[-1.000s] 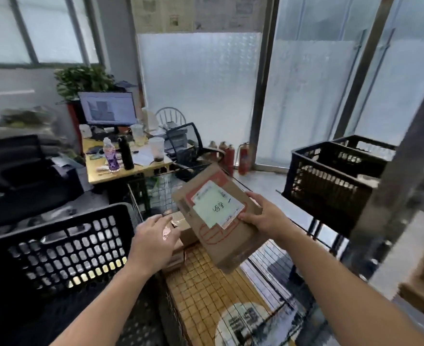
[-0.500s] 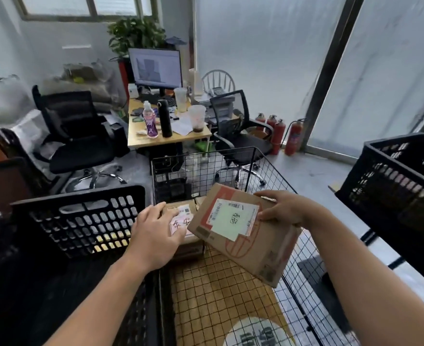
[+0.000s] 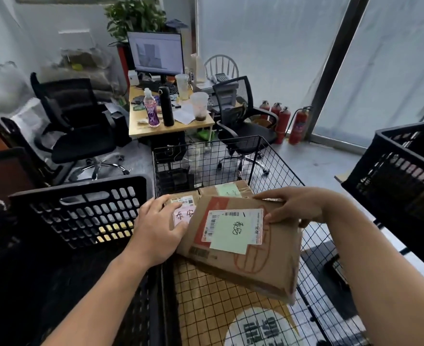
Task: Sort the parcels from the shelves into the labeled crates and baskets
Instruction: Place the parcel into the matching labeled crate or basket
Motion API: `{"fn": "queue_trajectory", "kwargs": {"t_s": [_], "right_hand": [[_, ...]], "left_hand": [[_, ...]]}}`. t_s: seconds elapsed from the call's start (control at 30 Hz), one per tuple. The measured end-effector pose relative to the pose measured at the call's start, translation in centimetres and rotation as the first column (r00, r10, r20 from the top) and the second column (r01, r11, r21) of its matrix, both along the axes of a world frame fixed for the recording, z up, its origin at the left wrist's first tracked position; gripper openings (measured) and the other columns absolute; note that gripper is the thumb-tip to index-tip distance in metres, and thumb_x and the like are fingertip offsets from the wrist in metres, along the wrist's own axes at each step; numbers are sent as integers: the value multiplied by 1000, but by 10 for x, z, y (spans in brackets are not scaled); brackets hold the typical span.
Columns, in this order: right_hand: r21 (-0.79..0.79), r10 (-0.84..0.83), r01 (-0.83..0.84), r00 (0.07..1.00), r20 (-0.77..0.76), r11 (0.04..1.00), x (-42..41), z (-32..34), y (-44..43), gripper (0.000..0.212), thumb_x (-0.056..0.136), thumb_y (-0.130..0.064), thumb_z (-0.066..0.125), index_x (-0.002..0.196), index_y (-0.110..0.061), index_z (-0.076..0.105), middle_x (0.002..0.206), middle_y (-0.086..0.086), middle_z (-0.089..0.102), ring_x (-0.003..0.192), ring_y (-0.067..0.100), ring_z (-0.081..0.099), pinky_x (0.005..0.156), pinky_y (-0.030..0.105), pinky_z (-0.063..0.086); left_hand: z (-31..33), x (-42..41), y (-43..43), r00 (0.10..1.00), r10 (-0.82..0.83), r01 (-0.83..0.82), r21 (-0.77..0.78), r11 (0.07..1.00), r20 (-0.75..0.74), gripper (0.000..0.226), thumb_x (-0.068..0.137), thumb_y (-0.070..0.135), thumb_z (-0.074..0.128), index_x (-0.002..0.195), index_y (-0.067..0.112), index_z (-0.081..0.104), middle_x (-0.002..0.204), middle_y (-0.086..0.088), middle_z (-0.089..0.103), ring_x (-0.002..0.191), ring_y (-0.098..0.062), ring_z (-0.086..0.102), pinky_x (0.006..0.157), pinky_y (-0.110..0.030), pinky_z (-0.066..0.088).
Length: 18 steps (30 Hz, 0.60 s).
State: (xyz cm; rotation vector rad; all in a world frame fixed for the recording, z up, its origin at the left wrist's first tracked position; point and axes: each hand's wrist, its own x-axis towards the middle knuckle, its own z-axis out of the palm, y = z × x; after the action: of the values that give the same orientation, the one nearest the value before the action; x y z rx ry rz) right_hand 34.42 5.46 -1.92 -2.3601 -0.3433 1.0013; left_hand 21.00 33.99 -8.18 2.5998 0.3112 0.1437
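Cardboard parcel (image 3: 255,265) with the green note is tilted over the wire basket (image 3: 206,156), and your right hand (image 3: 298,208) grips its far edge. Your left hand (image 3: 156,228) rests with relaxed fingers on the pink-labelled parcel (image 3: 183,199) inside that basket.

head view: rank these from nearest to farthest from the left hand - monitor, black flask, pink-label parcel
1. pink-label parcel, in the wire basket, under the left hand and its fingers, beside the green-label parcel that the right hand grips.
2. black flask, upright on the desk, beyond the basket.
3. monitor, at the desk's back, behind the flask.
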Motion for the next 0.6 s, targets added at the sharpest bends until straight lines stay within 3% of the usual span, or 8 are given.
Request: {"fn": "queue_trajectory", "kwargs": {"t_s": [0.1,0.23,0.37,0.47,0.6], "right_hand": [[109,-110,137,969,-220,985,-6,-32,-6,57,90,-25,74,134,-54,51,134,5,52,118,35,59,89,67,55],[113,-170,233,900,-402,966,-18,-72,-18,61,93,-25,71,144,-49,47,137,14,49,120,43,55,89,75,50],[107,-223,309,847,-482,945,-29,-95,-26,66,93,-28,72,148,-49,42,137,16,48,116,45,58,86,75,50],[145,-210,345,799,-563,927,-39,-106,-21,82,86,-26,78,149,-54,33,137,18,46,115,46,61,86,70,54],[176,-68,183,855,-515,967,-56,-126,11,105,80,-34,83,153,-60,12,148,13,43,129,45,53,89,64,55]], "left_hand": [[-1,-3,0,1000,5,-5,-25,1000,14,55,96,42,52,147,24,41,159,4,24,147,-15,5,121,-46,11],[-2,-6,1,999,24,-22,-57,998,26,52,96,37,54,145,24,44,159,5,24,147,-13,4,121,-44,11],[-2,-6,-1,999,32,-30,-59,998,20,51,96,37,54,144,26,44,159,6,23,148,-15,2,121,-45,11],[-1,-5,-1,999,32,-31,-60,998,22,49,96,36,55,143,25,45,159,5,24,148,-15,3,121,-43,11],[-1,-6,-2,999,31,-30,-61,998,22,50,97,35,54,144,23,44,159,5,23,148,-15,4,121,-44,11]]}}
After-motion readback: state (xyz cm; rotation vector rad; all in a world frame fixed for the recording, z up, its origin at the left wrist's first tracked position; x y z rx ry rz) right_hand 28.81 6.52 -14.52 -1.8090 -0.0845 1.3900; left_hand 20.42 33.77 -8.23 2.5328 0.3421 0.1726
